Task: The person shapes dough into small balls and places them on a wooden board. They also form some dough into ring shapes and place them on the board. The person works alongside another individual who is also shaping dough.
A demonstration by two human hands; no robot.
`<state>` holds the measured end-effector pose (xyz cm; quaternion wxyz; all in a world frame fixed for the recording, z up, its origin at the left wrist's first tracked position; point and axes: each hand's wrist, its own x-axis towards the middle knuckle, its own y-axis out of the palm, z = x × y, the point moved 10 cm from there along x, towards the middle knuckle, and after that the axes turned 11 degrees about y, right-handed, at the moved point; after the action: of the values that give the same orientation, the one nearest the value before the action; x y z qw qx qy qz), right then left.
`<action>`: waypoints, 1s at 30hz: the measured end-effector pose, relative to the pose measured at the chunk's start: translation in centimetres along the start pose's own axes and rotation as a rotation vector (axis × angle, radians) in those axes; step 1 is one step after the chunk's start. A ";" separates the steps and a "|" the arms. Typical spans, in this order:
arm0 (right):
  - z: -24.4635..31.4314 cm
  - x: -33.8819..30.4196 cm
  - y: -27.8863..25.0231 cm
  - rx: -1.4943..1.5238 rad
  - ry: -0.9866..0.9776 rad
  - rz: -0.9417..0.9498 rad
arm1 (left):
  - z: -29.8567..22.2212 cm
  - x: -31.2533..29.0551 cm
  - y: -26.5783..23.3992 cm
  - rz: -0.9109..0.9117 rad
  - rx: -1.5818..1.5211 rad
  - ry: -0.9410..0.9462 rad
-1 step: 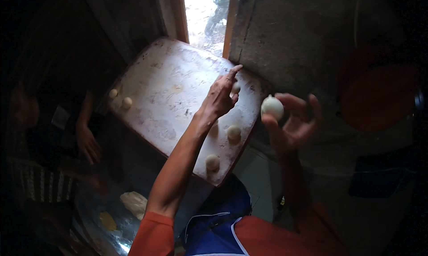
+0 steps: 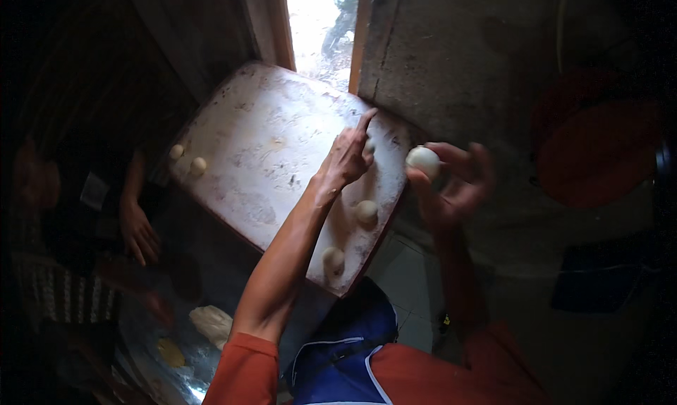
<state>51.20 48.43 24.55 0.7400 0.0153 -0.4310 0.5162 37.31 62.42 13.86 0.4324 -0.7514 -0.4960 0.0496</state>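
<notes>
My right hand [image 2: 455, 186] pinches a round white dough ball [image 2: 424, 163] between thumb and fingers, raised just off the board's right edge. Over the right part of the floured board [image 2: 261, 123] reaches my left hand [image 2: 347, 155], index finger stretched out and the other fingers curled. A second pale ball, mostly hidden, shows at those curled fingers and seems to be held there. Nearer me on the board lie a dough ball [image 2: 367, 212] and another dough ball [image 2: 333, 258]. Two smaller ones, a ball [image 2: 198, 166] and its neighbour [image 2: 177, 151], rest by the left edge.
At left another person's hand [image 2: 141, 232] hangs beside the board. Below it, a dough lump [image 2: 211, 324] and a flat yellowish piece [image 2: 170, 351] lie on a shiny surface. A bright doorway [image 2: 321, 35] stands beyond the board; a red round object [image 2: 592, 151] is at right.
My right hand has come slightly left, toward the board, with its dough ball. The left hand has shifted a little nearer me. The view has moved slightly too.
</notes>
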 end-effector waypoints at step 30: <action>23.2 -37.4 37.1 0.210 -0.081 1.238 | 1.8 -66.3 -4.6 -1.014 -0.637 -1.510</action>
<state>4.33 26.85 -1.01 0.2816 -0.1448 -0.3349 0.8874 -0.13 11.87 -7.52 -0.2548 -0.2997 -0.8995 0.1903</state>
